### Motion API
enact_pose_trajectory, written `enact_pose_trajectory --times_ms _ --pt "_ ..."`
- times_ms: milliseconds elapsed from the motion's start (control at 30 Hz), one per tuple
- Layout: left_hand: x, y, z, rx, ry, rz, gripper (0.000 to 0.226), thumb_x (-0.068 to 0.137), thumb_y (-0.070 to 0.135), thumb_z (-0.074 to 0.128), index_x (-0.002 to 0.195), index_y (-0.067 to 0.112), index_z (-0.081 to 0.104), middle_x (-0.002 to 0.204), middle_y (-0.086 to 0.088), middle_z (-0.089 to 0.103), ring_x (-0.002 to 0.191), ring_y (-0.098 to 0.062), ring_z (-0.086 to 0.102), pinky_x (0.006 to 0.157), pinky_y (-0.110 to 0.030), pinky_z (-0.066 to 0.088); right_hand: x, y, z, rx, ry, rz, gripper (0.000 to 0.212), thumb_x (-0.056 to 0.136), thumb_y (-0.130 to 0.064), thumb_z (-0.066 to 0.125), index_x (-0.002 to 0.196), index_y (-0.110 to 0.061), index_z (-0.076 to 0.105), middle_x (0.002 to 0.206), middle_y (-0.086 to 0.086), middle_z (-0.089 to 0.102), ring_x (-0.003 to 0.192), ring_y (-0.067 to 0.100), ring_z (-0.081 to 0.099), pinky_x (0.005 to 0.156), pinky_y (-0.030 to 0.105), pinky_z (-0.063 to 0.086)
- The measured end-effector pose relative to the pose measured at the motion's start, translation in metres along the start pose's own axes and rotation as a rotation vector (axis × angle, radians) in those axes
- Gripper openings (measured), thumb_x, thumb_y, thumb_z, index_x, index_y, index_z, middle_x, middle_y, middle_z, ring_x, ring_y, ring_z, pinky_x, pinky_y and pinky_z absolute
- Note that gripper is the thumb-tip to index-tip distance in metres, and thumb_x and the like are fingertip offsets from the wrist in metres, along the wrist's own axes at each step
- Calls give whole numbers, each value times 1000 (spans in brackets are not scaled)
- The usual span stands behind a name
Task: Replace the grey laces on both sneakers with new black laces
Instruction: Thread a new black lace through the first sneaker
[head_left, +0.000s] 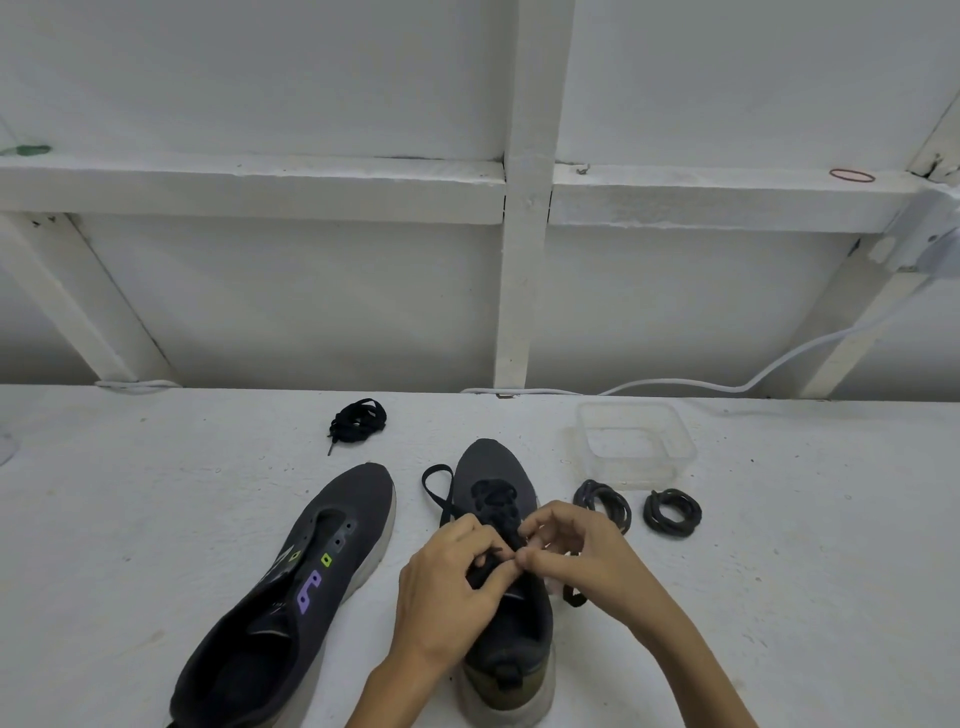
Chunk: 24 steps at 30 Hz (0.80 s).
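Note:
Two dark sneakers lie on the white table. The left sneaker has bare eyelets and no lace. The right sneaker carries a black lace threaded through its front eyelets, with a loop hanging off its left side and one end lying at its right. My left hand and my right hand meet over its tongue, both pinching the black lace at the upper eyelets. A bundled black lace sits behind the left sneaker. Two coiled grey laces rest to the right.
A clear plastic container stands behind the coiled laces. A white cable runs along the table's back edge below a white framed wall. A red rubber band lies on the ledge above.

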<state>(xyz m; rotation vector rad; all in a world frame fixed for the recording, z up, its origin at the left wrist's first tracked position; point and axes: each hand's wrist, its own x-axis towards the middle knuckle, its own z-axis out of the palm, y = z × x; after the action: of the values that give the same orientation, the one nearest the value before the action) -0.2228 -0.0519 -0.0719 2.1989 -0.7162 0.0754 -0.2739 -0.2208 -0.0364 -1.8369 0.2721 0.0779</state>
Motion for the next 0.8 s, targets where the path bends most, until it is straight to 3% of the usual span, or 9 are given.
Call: enact_pose_trajectory --times_ms 233,367,467,567,633,700,800 --pt "1 2 4 -107 -37 -8 15 80 42 59 75 29 52 76 10 53 76 -13 52 61 -21 40 -3 5 3 146 29 22 14 83 -4 66 95 -12 69 72 6 63 62 13 60 60 26 52" --pt "3 -1 -1 -342 -35 -93 21 77 40 61 71 21 56 66 8 50 64 -10 46 61 -32 41 -6 7 3 187 89 47 19 86 3 58 92 -12 69 66 7 60 56 14 57 55 24 47" --pt "4 2 -9 -608 -6 -201 26 72 39 65 67 16 56 61 5 45 61 -10 41 60 -23 39 -10 7 4 179 93 36 25 88 4 55 93 -15 71 70 9 61 58 13 57 57 25 50" --pt "3 5 -16 -751 13 -263 28 68 40 67 66 14 57 63 2 47 64 -11 42 61 -19 40 -11 5 7 106 127 3 35 87 3 55 93 -24 74 87 4 65 61 10 58 56 25 50" --pt "3 3 -22 -746 -16 -249 24 69 41 67 66 18 59 61 5 47 63 -9 41 61 -17 39 -9 2 11 -30 136 -67 33 84 -8 58 93 -36 74 99 -10 63 76 4 61 61 21 50" --pt "6 0 -29 -712 -78 -222 18 75 34 70 69 19 62 62 6 51 62 -7 43 62 -16 40 -7 -1 14 -219 112 -173 25 75 -28 60 90 -45 72 106 -23 57 101 -1 57 76 14 45" --pt "9 -2 -39 -659 -154 -185 8 89 17 69 81 14 68 70 6 63 66 -3 54 67 -15 44 -3 -9 23 -318 134 -245 8 70 -53 63 74 -46 64 101 -25 57 105 -2 52 82 10 39"
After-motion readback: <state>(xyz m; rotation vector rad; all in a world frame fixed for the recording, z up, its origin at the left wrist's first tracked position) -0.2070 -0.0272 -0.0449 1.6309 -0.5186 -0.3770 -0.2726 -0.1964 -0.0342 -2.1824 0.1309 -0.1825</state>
